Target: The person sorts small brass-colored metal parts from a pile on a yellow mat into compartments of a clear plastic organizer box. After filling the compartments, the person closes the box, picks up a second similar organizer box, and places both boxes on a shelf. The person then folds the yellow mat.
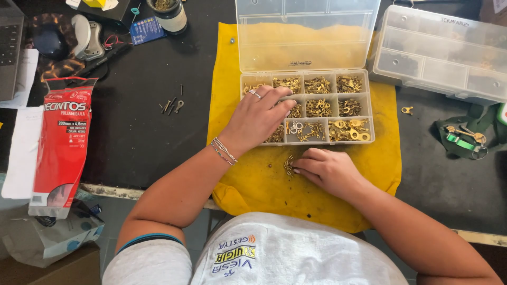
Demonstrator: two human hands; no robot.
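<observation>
Two open hands: left hand [260, 117] over organizer box [306, 107], right hand [326, 169] on brass terminals [289, 166].

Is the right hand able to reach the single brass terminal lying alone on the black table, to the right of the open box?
Probably yes. The right hand rests on the yellow cloth, and nothing stands between it and the brass terminal beside the organizer box.

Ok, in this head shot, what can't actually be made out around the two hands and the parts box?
- Head view: the left hand covers the left compartments of the open parts box; their contents are hidden.
- The right hand fingertips cover part of the small brass pile on the yellow cloth; whether they grip a piece is unclear.
- The brass pieces are too small to identify.
</observation>
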